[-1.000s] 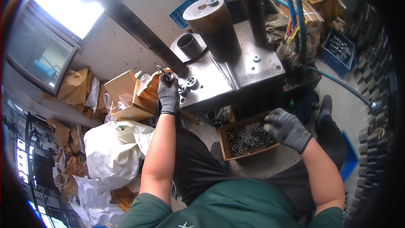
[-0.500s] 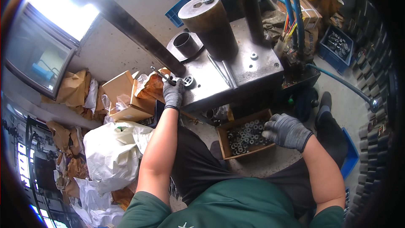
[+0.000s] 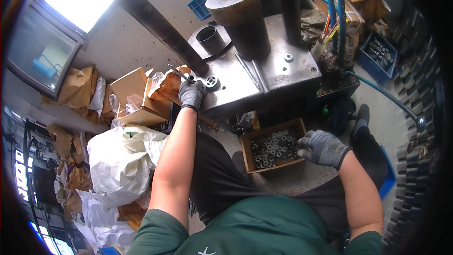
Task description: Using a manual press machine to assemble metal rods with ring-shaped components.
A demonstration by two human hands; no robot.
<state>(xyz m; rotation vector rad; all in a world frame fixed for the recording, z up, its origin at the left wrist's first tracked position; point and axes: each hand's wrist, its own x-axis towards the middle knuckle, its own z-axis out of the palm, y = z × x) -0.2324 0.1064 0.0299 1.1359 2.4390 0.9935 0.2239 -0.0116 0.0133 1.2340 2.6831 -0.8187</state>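
My left hand (image 3: 191, 94), in a grey glove, is closed around a slim metal rod (image 3: 176, 72) at the left edge of the steel press table (image 3: 236, 92). The rod's far end sticks out past the fingers toward a brown paper bag. Right beside that hand, a small round metal part with holes (image 3: 211, 82) lies on the table. My right hand (image 3: 325, 149), also gloved, hovers by the right rim of a cardboard box (image 3: 273, 166) of small metal rings (image 3: 278, 147). Its fingers are curled together; whatever they may hold is hidden.
Two loose rods (image 3: 255, 75), a small bearing (image 3: 288, 57), a short tube (image 3: 210, 40) and a thick metal cylinder (image 3: 243, 23) stand or lie on the table. Dark posts (image 3: 160, 26) rise from it. A white sack (image 3: 120, 160) sits at left, a blue crate (image 3: 377, 56) at right.
The whole view has shifted slightly, with the table higher in the picture. My right hand has drawn a little to the right, away from the box. My left hand keeps its grip on the rod.
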